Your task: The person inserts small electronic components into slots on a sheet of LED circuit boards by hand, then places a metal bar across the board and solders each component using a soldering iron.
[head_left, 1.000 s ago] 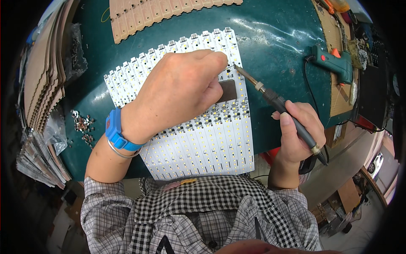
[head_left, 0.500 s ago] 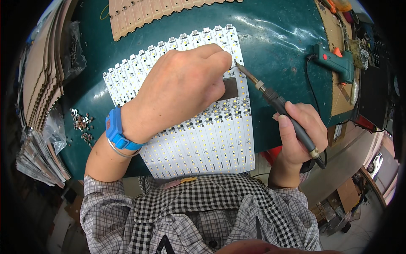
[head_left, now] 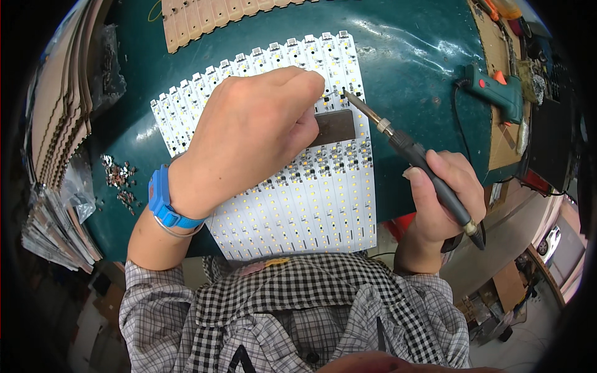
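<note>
Here the left hand (head_left: 249, 137) presses flat on the LED panel (head_left: 298, 205) while the right hand (head_left: 444, 199) grips the soldering iron (head_left: 404, 149), whose tip beside those fingers could burn them if it slips.

A white panel of LED strips (head_left: 323, 205) lies flat on the green bench, its rows dotted with small yellow chips. A dark soldering iron (head_left: 410, 158) slants across its right edge, metal tip touching the panel's upper rows beside a brown block (head_left: 334, 127).
</note>
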The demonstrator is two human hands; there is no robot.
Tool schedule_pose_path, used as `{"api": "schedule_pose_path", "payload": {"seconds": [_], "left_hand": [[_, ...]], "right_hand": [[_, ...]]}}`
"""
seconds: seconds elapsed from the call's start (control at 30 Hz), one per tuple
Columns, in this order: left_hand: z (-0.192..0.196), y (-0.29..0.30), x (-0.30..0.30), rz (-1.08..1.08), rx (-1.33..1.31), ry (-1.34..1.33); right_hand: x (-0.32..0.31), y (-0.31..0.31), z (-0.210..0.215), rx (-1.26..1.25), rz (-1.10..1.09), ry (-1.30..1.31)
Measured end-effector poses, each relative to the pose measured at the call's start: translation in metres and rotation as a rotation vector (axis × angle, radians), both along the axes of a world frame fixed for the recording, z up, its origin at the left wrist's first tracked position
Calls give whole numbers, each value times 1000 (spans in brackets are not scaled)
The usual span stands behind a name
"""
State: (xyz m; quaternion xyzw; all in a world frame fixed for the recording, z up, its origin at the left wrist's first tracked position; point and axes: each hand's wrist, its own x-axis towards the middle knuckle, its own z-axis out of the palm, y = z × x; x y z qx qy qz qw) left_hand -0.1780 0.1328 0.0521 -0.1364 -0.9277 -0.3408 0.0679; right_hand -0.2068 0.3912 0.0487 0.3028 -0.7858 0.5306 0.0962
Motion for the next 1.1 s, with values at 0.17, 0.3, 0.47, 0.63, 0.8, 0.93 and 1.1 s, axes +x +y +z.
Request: {"api": "schedule_pose_path", "payload": {"seconds": [0.17, 0.3, 0.47, 0.63, 0.8, 0.93, 1.1], "left_hand": [[0, -1, -1, 2, 12, -16], [-1, 0, -1, 11, -1, -11], [-1, 0, -1, 14, -25, -8], [-3, 2, -1, 20, -87, 6], [-3, 4, 0, 45, -114, -1], [1, 2, 3, 36, -125, -5], [5, -6, 14, 65, -67, -21]], "right_hand": [[2, -4, -1, 8, -8, -34], [2, -7, -3, 17, -10, -22], [1, -8, -3, 37, -4, -10], [1, -7, 1, 84, 11, 8], [0, -9, 8, 129, 70, 37], [11, 3, 18, -55, -156, -1], [8, 10, 29, -237, -36, -15]]}}
